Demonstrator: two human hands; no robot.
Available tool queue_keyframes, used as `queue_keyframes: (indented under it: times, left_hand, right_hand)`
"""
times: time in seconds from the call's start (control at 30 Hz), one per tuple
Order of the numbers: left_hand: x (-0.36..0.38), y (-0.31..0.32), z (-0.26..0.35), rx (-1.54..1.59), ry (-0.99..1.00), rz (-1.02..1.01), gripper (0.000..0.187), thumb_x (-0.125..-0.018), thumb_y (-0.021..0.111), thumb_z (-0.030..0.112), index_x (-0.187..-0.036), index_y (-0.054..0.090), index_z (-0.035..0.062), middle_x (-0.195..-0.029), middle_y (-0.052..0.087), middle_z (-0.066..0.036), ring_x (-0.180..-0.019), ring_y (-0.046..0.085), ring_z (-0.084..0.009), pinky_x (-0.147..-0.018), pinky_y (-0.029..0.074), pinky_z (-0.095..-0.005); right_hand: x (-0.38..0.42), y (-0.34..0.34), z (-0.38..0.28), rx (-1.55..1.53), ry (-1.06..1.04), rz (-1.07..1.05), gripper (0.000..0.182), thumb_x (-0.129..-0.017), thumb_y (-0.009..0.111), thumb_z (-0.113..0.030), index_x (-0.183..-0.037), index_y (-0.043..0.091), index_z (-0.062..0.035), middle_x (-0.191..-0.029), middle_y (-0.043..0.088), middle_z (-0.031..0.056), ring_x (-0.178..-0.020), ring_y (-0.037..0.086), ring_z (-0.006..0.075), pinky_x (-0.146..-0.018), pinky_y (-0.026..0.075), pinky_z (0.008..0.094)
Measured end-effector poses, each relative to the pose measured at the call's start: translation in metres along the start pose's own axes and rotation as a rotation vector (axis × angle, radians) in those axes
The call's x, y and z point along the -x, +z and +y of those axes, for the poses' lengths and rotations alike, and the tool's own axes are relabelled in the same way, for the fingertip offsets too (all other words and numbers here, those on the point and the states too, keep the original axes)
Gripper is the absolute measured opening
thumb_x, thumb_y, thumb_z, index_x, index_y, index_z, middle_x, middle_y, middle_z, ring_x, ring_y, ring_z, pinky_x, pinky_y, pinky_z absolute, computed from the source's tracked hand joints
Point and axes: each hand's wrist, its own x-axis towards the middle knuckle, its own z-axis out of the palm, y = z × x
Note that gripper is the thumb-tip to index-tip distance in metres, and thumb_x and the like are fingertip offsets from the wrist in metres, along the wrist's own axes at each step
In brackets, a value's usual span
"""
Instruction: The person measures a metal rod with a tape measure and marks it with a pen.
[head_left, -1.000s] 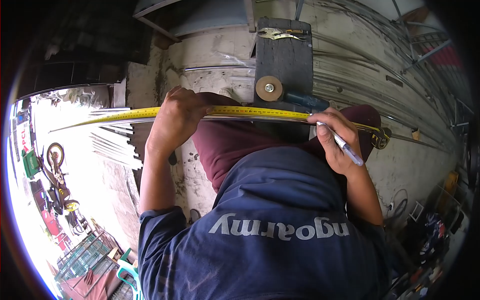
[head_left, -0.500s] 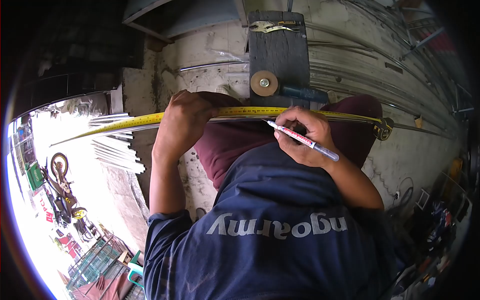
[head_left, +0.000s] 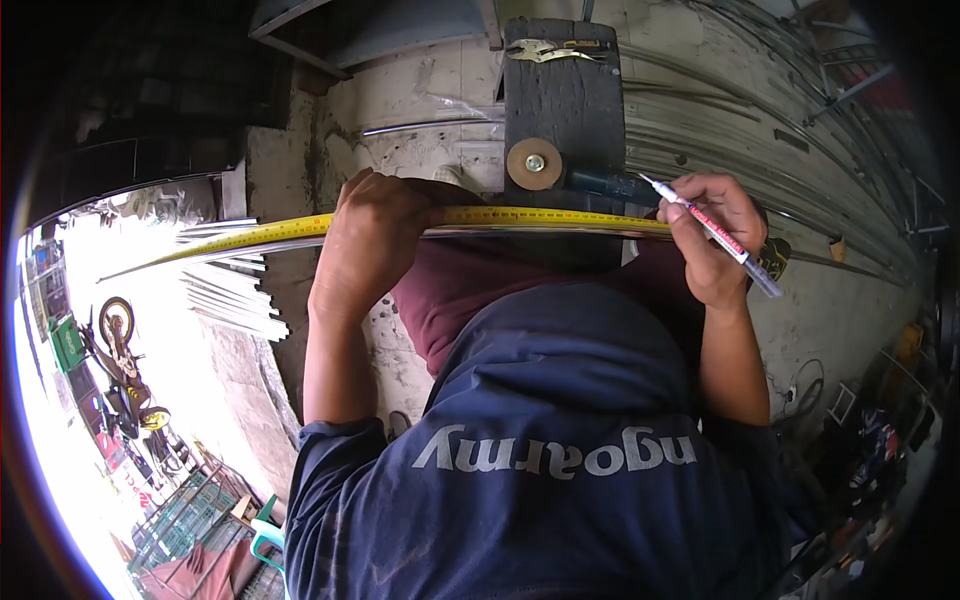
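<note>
A yellow tape measure (head_left: pixel 540 216) stretches across my lap along a thin shiny metal tube (head_left: pixel 550 234). My left hand (head_left: pixel 368 235) is closed around both, left of the middle. My right hand (head_left: pixel 735 215) grips a white marker pen (head_left: pixel 715 232) between thumb and fingers. The pen's tip points up and left, above the tape's line in this view. Behind the right hand, the dark tape case (head_left: pixel 776 258) is partly hidden at the tape's right end.
Beyond my knees, a dark wooden board (head_left: pixel 565 95) bears locking pliers (head_left: pixel 545 50) and a grinder with a brown disc (head_left: pixel 535 164). Long metal bars (head_left: pixel 720 150) lie on the floor at right. A stack of pale tubes (head_left: pixel 235 295) is at left, near a parked motorcycle (head_left: pixel 125 375).
My right hand has moved right, toward the tape case, taking the marker pen's tip off the tube. My left hand stays on the tape and tube.
</note>
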Motion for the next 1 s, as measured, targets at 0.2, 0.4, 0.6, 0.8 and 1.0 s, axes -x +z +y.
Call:
queue_keyframes:
  times: [0.2,0.4,0.6,0.8,1.0]
  left_hand:
    - [-0.001,0.002,0.003,-0.076,0.042,0.02,0.012,-0.091,0.075,0.013,-0.093,0.085,0.0081,-0.089,0.075,-0.011,-0.091,0.069,-0.0326,-0.098,0.053,-0.0466]
    - [0.0,0.0,0.011,-0.049,-0.028,-0.001,0.006,-0.091,0.077,0.009,-0.091,0.082,0.0051,-0.091,0.076,-0.011,-0.092,0.069,-0.0328,-0.099,0.052,-0.0467]
    - [-0.001,-0.001,0.015,-0.012,-0.103,-0.003,0.007,-0.092,0.08,0.01,-0.094,0.082,0.0027,-0.091,0.075,-0.014,-0.095,0.068,-0.036,-0.101,0.051,-0.0479]
    - [-0.002,-0.006,0.019,-0.054,-0.116,-0.074,0.009,-0.093,0.079,0.009,-0.097,0.082,0.0016,-0.094,0.075,-0.016,-0.099,0.067,-0.0381,-0.102,0.051,-0.0487]
    - [-0.004,-0.008,0.021,-0.065,-0.138,-0.113,0.015,-0.092,0.084,0.012,-0.099,0.081,-0.001,-0.1,0.076,-0.017,-0.104,0.069,-0.0381,-0.099,0.053,-0.0478]
  right_hand:
    - [-0.016,-0.054,0.0,0.062,-0.104,0.129,0.016,-0.1,0.072,0.001,-0.115,0.067,0.0058,-0.096,0.075,0.011,-0.087,0.072,0.0143,-0.082,0.058,0.029]
    - [-0.016,-0.094,-0.007,0.118,-0.112,0.24,0.015,-0.101,0.07,0.001,-0.115,0.068,0.0049,-0.095,0.076,0.0128,-0.086,0.072,0.0168,-0.082,0.059,0.0314]
    - [-0.011,-0.104,-0.002,0.112,-0.112,0.261,0.016,-0.1,0.071,0.001,-0.115,0.069,0.0055,-0.094,0.076,0.0123,-0.084,0.072,0.0156,-0.081,0.059,0.0299]
    - [-0.007,-0.115,-0.003,0.123,-0.13,0.27,0.015,-0.1,0.072,0.0,-0.114,0.069,0.0055,-0.094,0.076,0.012,-0.085,0.072,0.0156,-0.081,0.059,0.0299]
    - [-0.007,-0.128,-0.002,0.13,-0.141,0.285,0.015,-0.101,0.072,0.0,-0.114,0.068,0.0051,-0.094,0.076,0.0123,-0.085,0.073,0.0161,-0.082,0.059,0.0309]
